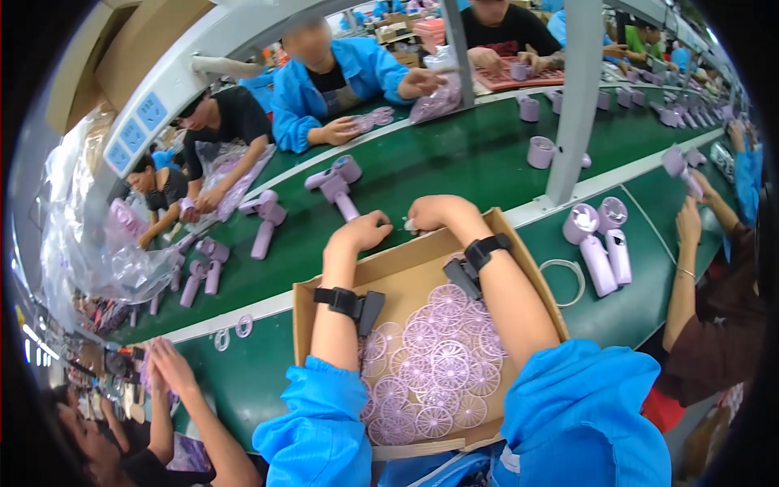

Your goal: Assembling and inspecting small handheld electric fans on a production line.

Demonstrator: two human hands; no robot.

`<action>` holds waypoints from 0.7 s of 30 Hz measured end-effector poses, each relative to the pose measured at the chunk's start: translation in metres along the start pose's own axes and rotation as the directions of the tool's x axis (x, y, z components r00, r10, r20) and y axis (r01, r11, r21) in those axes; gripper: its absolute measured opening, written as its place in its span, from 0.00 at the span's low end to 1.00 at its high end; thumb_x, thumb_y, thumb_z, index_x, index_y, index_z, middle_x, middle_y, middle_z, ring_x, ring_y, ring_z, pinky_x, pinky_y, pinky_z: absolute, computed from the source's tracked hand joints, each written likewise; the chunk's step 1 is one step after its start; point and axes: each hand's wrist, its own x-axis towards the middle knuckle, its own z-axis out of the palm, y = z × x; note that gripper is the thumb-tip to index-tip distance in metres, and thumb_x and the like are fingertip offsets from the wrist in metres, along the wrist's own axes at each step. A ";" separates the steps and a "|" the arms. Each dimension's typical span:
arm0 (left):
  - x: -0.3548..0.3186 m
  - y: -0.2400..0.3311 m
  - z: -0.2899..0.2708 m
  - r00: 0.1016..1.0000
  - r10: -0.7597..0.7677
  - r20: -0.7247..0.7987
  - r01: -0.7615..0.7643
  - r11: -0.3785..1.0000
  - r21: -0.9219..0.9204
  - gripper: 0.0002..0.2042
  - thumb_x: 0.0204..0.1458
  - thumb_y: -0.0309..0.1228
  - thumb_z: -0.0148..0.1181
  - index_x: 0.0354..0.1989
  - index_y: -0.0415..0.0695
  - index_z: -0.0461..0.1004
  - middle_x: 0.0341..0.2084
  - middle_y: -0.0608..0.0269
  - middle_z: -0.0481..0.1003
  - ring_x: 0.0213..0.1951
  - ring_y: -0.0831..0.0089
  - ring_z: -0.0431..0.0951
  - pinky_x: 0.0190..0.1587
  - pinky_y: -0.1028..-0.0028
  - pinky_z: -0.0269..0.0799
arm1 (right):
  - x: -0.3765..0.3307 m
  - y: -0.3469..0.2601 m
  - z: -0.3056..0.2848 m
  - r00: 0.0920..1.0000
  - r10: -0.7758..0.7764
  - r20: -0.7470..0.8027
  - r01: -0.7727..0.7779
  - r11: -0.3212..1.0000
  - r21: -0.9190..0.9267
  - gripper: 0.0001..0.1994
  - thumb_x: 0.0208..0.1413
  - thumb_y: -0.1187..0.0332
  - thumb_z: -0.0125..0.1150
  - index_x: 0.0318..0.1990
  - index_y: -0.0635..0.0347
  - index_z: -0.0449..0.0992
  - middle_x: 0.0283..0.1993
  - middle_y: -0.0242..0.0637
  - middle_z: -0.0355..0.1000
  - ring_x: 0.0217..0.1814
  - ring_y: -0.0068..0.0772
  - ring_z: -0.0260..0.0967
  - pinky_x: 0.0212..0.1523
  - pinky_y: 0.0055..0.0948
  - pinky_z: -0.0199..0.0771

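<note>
Both my arms reach over a cardboard box [308, 321] holding a pile of lilac spoked fan grilles [450, 365]. Beyond its far edge, my left hand [363, 233] is closed with curled fingers; whatever it may hold is hidden. Just past it lies a lilac handheld fan [337, 188], its handle end meeting my hand in the picture; whether they touch, I cannot tell. My right hand [442, 213] is closed in a pinch at the box's far right corner, with a small pale bit at the fingertips, too small to name.
The green conveyor belt [454, 166] carries more lilac fans [264, 221]. Two fans [599, 247] and a pale ring [564, 282] lie right of the box; small rings [243, 325] lie left. A grey post [574, 105] stands ahead. Co-workers [345, 77] sit around.
</note>
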 end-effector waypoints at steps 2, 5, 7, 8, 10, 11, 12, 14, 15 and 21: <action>0.000 -0.007 -0.006 1.000 -0.006 0.007 0.006 1.000 0.014 0.18 0.52 0.43 0.52 0.48 0.47 0.72 0.43 0.48 0.75 0.47 0.55 0.74 0.50 0.65 0.68 | -0.002 -0.004 -0.001 1.000 0.014 0.002 -0.014 1.000 -0.006 0.13 0.46 0.66 0.56 0.38 0.59 0.79 0.41 0.47 0.75 0.40 0.46 0.74 0.41 0.39 0.71; 0.000 -0.001 -0.002 1.000 -0.015 0.018 0.015 1.000 0.021 0.18 0.52 0.43 0.51 0.48 0.48 0.72 0.43 0.50 0.76 0.46 0.57 0.75 0.50 0.66 0.68 | -0.005 -0.004 -0.006 0.999 0.041 0.018 -0.042 0.998 0.044 0.14 0.47 0.65 0.55 0.40 0.59 0.78 0.42 0.45 0.75 0.42 0.45 0.73 0.42 0.39 0.71; 0.005 0.005 0.002 1.000 -0.006 0.022 0.005 1.000 0.015 0.18 0.52 0.43 0.50 0.48 0.49 0.72 0.43 0.50 0.76 0.46 0.57 0.75 0.50 0.66 0.68 | -0.003 -0.005 -0.003 1.000 0.020 0.011 -0.020 0.999 0.029 0.14 0.48 0.64 0.54 0.40 0.58 0.78 0.39 0.42 0.76 0.40 0.41 0.73 0.40 0.37 0.70; 0.006 0.005 0.002 1.000 0.011 0.012 -0.011 1.000 -0.009 0.18 0.52 0.43 0.50 0.48 0.49 0.72 0.43 0.50 0.76 0.46 0.57 0.75 0.50 0.66 0.68 | -0.003 -0.003 0.000 1.000 -0.013 0.003 0.013 0.999 0.032 0.13 0.50 0.63 0.54 0.40 0.57 0.78 0.37 0.39 0.76 0.37 0.37 0.72 0.39 0.35 0.70; 0.002 -0.002 -0.003 0.999 -0.028 0.015 0.027 0.999 0.038 0.18 0.52 0.43 0.51 0.48 0.49 0.72 0.44 0.49 0.75 0.46 0.56 0.75 0.50 0.65 0.68 | -0.005 0.003 0.002 1.000 -0.031 0.001 0.031 0.999 0.005 0.13 0.51 0.62 0.53 0.41 0.56 0.78 0.34 0.37 0.77 0.34 0.34 0.72 0.37 0.33 0.69; 0.003 0.000 -0.001 0.999 -0.050 0.016 0.049 0.997 0.060 0.18 0.52 0.43 0.51 0.48 0.49 0.72 0.44 0.49 0.75 0.46 0.56 0.75 0.50 0.65 0.68 | -0.008 0.006 0.002 1.000 -0.017 0.010 0.017 1.000 0.018 0.13 0.51 0.63 0.53 0.41 0.56 0.78 0.34 0.36 0.77 0.34 0.33 0.72 0.37 0.33 0.69; 0.004 0.001 -0.002 0.999 -0.046 0.001 0.046 0.998 0.042 0.18 0.52 0.43 0.51 0.48 0.49 0.72 0.44 0.49 0.75 0.46 0.56 0.75 0.50 0.65 0.68 | -0.005 0.002 0.003 1.000 -0.015 0.016 0.015 0.999 0.036 0.14 0.51 0.63 0.53 0.42 0.57 0.77 0.34 0.36 0.77 0.34 0.33 0.72 0.37 0.33 0.69; 0.008 0.004 -0.002 0.999 -0.043 -0.011 0.043 0.999 0.021 0.18 0.52 0.43 0.51 0.48 0.50 0.72 0.45 0.49 0.74 0.48 0.55 0.73 0.51 0.64 0.67 | -0.001 0.001 -0.002 1.000 -0.016 0.025 0.015 0.999 0.034 0.14 0.52 0.63 0.53 0.42 0.57 0.77 0.34 0.36 0.77 0.34 0.32 0.72 0.37 0.33 0.69; 0.005 0.002 0.000 0.998 -0.055 -0.007 0.055 0.998 0.008 0.18 0.52 0.43 0.52 0.48 0.50 0.72 0.46 0.49 0.74 0.49 0.54 0.73 0.52 0.64 0.67 | -0.001 0.000 -0.001 0.999 -0.021 0.028 0.019 0.998 0.053 0.14 0.52 0.64 0.52 0.43 0.57 0.77 0.34 0.36 0.76 0.34 0.32 0.72 0.37 0.32 0.69; 0.007 0.010 -0.001 0.990 -0.115 -0.078 0.118 0.993 0.031 0.19 0.51 0.43 0.52 0.50 0.52 0.72 0.50 0.50 0.70 0.53 0.53 0.69 0.55 0.62 0.65 | -0.014 -0.002 -0.008 0.997 0.045 0.058 -0.052 0.991 0.120 0.14 0.52 0.67 0.51 0.46 0.57 0.75 0.33 0.36 0.76 0.34 0.28 0.72 0.37 0.29 0.70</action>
